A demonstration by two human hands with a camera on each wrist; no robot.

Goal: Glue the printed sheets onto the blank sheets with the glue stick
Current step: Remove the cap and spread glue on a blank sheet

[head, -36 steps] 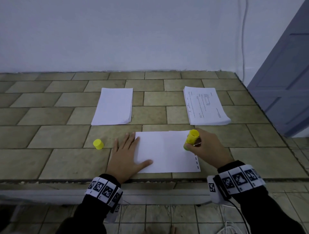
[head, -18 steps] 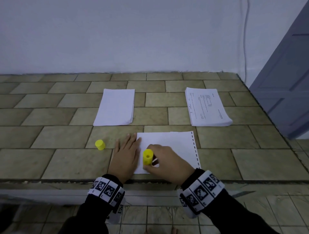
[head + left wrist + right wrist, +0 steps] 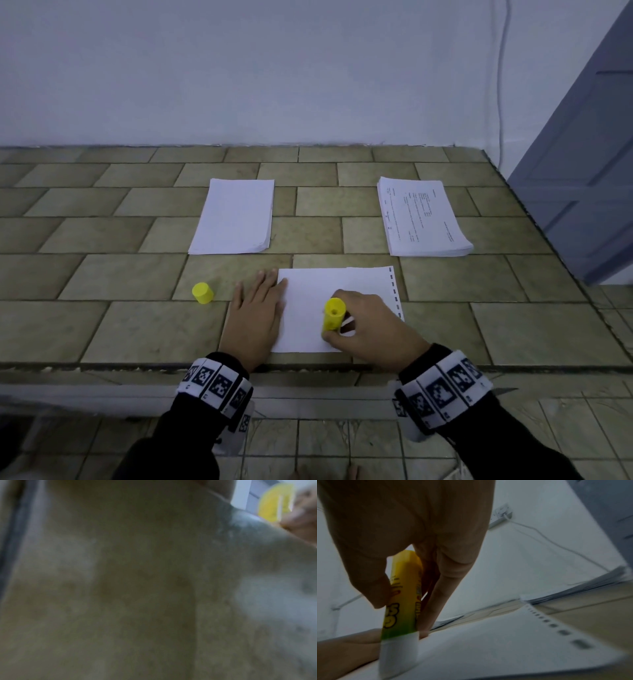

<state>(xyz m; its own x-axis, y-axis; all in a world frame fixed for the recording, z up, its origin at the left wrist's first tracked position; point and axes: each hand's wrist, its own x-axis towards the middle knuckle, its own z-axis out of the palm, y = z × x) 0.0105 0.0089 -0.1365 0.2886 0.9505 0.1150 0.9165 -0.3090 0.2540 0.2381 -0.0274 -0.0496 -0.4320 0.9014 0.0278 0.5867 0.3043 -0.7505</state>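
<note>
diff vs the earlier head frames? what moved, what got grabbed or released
The right hand, gripping the glue stick throughout, swept from the sheet's right side to its left edge beside the left hand, and is now partway back towards the middle. Nothing was picked up or released. The left hand stayed flat on the sheet's left edge; the yellow cap and both paper stacks stayed put.

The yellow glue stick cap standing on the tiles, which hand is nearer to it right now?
Left. The left hand lies flat just right of the cap, not touching it; the right hand is farther right, gripping the glue stick over the sheet.
</note>
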